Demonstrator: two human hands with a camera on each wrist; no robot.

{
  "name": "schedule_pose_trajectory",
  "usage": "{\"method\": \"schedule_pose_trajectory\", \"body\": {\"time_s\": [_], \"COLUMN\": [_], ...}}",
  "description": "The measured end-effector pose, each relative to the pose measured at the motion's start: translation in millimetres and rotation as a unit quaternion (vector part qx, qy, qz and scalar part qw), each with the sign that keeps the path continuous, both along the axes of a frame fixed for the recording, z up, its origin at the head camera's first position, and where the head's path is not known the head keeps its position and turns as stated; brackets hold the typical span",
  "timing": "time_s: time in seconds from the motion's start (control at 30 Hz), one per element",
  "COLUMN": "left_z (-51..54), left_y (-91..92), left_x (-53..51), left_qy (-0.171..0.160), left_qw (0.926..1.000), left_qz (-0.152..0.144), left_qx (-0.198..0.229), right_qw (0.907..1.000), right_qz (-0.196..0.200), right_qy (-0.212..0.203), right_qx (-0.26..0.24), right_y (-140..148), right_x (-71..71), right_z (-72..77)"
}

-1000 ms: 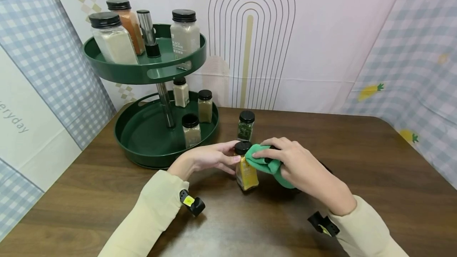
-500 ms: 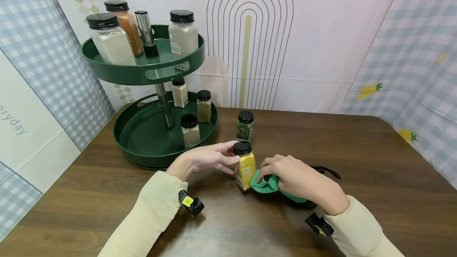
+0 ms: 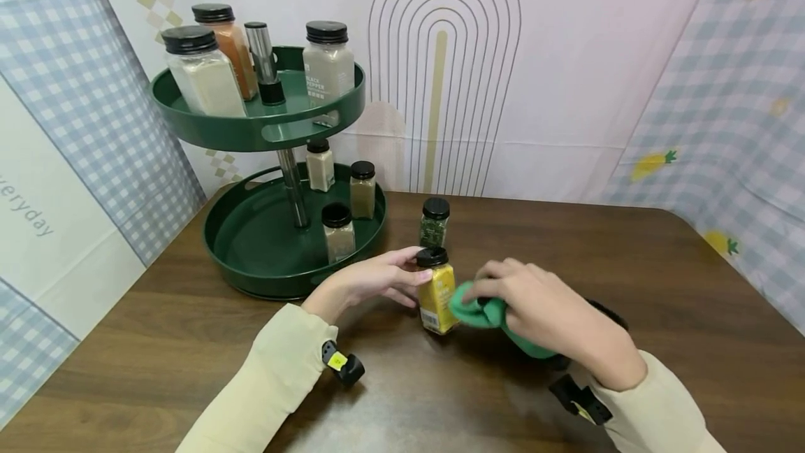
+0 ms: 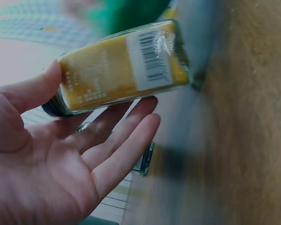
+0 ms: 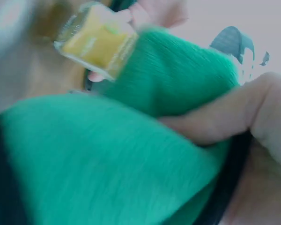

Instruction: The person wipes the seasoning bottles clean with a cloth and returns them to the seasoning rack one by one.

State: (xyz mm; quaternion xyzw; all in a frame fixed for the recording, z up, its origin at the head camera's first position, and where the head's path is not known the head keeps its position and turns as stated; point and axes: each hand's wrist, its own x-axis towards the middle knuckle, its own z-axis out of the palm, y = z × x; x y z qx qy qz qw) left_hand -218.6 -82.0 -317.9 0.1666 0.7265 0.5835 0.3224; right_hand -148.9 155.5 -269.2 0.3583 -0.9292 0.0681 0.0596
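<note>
My left hand (image 3: 377, 278) holds a glass spice jar of yellow powder (image 3: 437, 297), its thumb near the black lid and fingers behind. In the left wrist view the jar (image 4: 117, 68) shows a barcode label. I cannot tell whether its base touches the table. My right hand (image 3: 534, 306) grips a folded green cloth (image 3: 481, 310) at the jar's right side. Dark edging borders the cloth (image 5: 98, 159) in the right wrist view. Whether cloth and jar touch is unclear. Just behind the yellow jar stands a small jar of green herbs (image 3: 434, 224).
A two-tier dark green turntable rack (image 3: 251, 282) stands at the left. Large jars, including a white one (image 3: 204, 75), sit on its upper tier; smaller jars (image 3: 339, 236) are below. A dark strap-like thing (image 3: 606, 313) lies partly hidden behind my right forearm.
My right hand has moved the cloth from near the lid down toward the base, then slightly up and right. The jar has turned in my left hand, so its barcode now faces forward.
</note>
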Motion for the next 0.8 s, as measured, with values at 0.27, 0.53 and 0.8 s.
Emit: {"method": "schedule_pose_trajectory", "body": {"time_s": [0.27, 0.53, 0.8], "left_z": [-1.5, -8.3, -10.7], "left_y": [6.5, 6.5, 8.6], "left_x": [0.4, -1.9, -4.1], "left_qy": [0.027, 0.051, 0.063], "left_qw": [0.9994, 0.9984, 0.9976], "left_qz": [0.020, 0.024, 0.028], "left_qx": [-0.011, 0.001, -0.001], "right_qw": [0.9903, 0.9967, 0.9978], "right_qz": [-0.035, -0.011, 0.002], "right_qy": [0.113, 0.067, 0.056], "right_qx": [-0.072, -0.045, -0.036], "right_y": [-6, -7, -3], "right_x": [-5.3, -7.9, -7.7], "right_z": [-4.6, -13.0, -9.9]}}
